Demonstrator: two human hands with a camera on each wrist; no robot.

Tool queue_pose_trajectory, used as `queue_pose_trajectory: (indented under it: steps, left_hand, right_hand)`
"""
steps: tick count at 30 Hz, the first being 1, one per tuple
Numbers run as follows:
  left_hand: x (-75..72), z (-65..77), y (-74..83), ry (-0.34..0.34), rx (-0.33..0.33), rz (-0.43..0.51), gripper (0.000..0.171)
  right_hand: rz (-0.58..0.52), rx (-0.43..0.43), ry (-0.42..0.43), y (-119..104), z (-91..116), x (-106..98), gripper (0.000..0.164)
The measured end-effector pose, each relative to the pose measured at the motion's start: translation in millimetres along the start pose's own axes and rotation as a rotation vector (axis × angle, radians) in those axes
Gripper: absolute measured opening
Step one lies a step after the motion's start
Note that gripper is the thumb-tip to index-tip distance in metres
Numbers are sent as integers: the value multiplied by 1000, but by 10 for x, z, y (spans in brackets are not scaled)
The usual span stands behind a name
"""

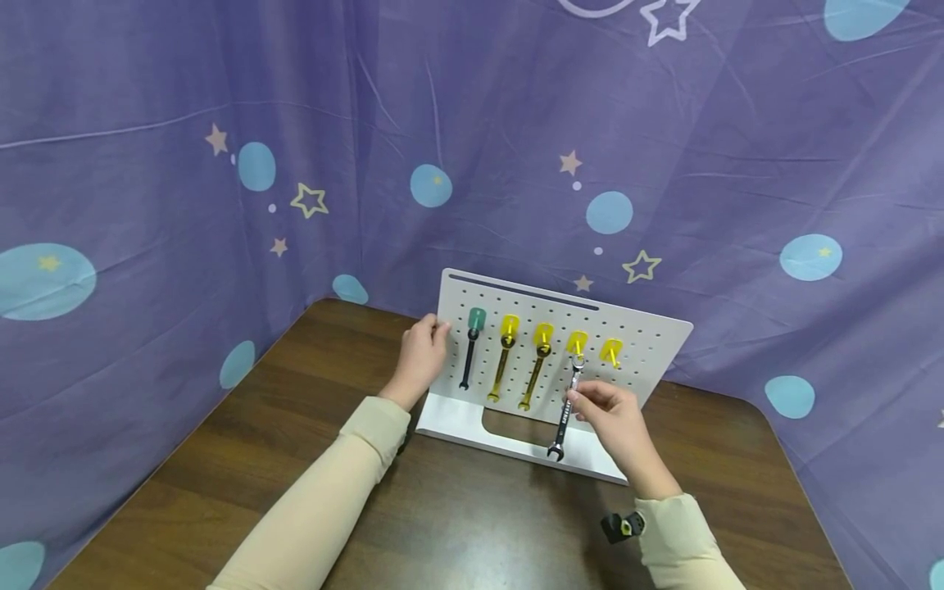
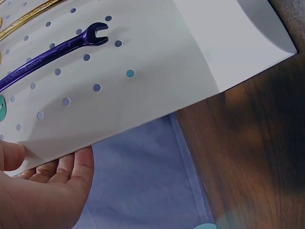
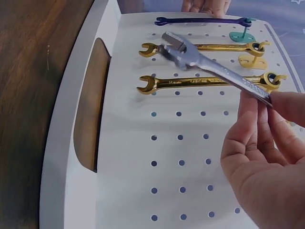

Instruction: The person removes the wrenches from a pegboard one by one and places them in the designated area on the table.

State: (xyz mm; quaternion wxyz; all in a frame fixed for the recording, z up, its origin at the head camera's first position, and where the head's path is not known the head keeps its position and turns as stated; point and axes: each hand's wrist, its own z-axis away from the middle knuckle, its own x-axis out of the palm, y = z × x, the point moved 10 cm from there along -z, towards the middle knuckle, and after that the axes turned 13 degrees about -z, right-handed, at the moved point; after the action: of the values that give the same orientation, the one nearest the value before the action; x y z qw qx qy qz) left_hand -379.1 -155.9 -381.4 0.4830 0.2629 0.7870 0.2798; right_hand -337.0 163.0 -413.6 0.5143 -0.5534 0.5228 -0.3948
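Note:
On the left side of a white pegboard (image 1: 649, 340), my left hand (image 1: 424, 360) grips the edge; in the left wrist view its thumb is in front and its fingers behind. My right hand (image 1: 612, 414) pinches a silver combination wrench (image 1: 564, 422) between thumb and fingers. Its open end points down, and its ring end is at the second yellow hook (image 1: 578, 342) from the right; whether the ring is around the hook I cannot tell. A dark purple wrench (image 2: 52, 52) hangs from the green hook (image 1: 477, 318). Two gold wrenches (image 3: 205, 82) hang from yellow hooks beside it.
At the far right of the board is a yellow hook (image 1: 611, 352) with no wrench on it. The board's white base (image 1: 457, 426) stands on a brown wooden table (image 1: 457, 508). A purple patterned curtain (image 1: 501, 106) hangs behind and along the sides.

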Motion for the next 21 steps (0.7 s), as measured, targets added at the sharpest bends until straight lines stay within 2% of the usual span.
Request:
queue_pose_trajectory:
  steps: [12,21]
  left_hand:
    - [-3,8,11,-5,-5,-1,20]
    - [-3,5,13,-1,0,-9,21]
  right_hand:
    - [-66,9,-5,-50,21,21,29]
    - [-70,59,7,-40,21,5,30]
